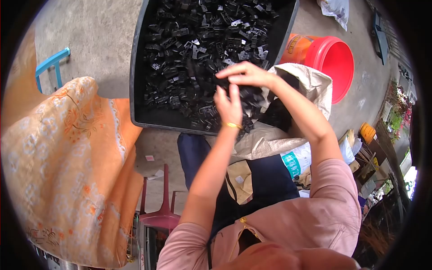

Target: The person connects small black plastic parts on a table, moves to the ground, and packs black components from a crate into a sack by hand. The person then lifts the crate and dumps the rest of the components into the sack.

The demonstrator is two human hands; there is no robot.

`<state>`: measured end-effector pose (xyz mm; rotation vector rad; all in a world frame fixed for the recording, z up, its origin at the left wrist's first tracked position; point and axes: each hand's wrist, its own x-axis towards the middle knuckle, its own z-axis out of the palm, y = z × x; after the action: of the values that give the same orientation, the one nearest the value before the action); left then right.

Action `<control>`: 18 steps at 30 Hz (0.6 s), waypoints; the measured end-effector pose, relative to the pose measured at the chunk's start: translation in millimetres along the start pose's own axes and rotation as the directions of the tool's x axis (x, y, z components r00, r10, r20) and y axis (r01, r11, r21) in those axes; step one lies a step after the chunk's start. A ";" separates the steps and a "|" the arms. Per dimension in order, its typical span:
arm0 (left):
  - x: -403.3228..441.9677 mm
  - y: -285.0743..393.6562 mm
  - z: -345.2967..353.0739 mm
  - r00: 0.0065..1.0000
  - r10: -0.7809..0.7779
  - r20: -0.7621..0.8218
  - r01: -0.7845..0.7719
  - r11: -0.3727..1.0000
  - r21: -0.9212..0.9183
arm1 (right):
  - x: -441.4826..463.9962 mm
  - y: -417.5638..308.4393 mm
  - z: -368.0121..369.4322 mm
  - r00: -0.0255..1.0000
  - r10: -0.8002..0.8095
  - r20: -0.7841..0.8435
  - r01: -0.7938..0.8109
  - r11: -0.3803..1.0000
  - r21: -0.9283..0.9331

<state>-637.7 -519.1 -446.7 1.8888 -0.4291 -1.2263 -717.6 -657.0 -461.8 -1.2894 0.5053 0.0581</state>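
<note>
Grey concrete floor (99,27) spreads behind everything, a blue frame (53,60) standing at far left by a floral orange cloth (67,157). Next comes a dark red chair (159,220), and beyond it a black tub (171,129) piled with small black parts (180,58), a few catching the light. Over the tub's near edge reaches the left arm, a gold bracelet (231,125) at its wrist; the left hand (228,105) points forward, fingers slightly apart. From the right, the bent right arm crosses a pale sack (315,76), and the right hand (252,75) points left, close above the other, fingers a little spread. Blurred parts lie about both hands; I cannot tell whether either grips any. The sack gapes beside the tub, dark inside, near a red bucket (339,67).
</note>
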 end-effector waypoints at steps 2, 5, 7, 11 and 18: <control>-45.6 10.9 26.7 0.999 -0.005 -0.037 -0.001 0.990 -0.143 | -46.1 -5.1 8.9 0.999 0.044 0.018 -0.044 0.999 0.019; -112.5 -5.2 56.6 0.948 0.085 0.307 -0.040 0.988 -0.149 | -127.4 -11.1 12.1 0.969 0.231 0.084 -0.236 0.971 0.048; -144.8 -3.9 43.3 0.722 -0.080 0.687 -0.272 0.880 0.388 | -168.9 -13.1 14.4 0.843 0.508 0.176 -0.477 0.858 -0.192; -94.2 23.2 -21.7 0.926 -0.134 0.354 0.133 0.991 0.028 | -167.0 -33.7 12.7 0.927 0.360 0.102 -0.237 0.776 -0.585; 24.4 -111.5 -60.9 0.848 -0.106 -0.520 0.404 0.764 0.503 | -8.9 55.7 -58.6 0.742 -0.086 -0.665 -0.587 0.394 -0.707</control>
<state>-589.4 -440.4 -537.3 2.7935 -0.3068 -0.7891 -762.4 -693.0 -519.5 -2.3279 1.4196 0.2183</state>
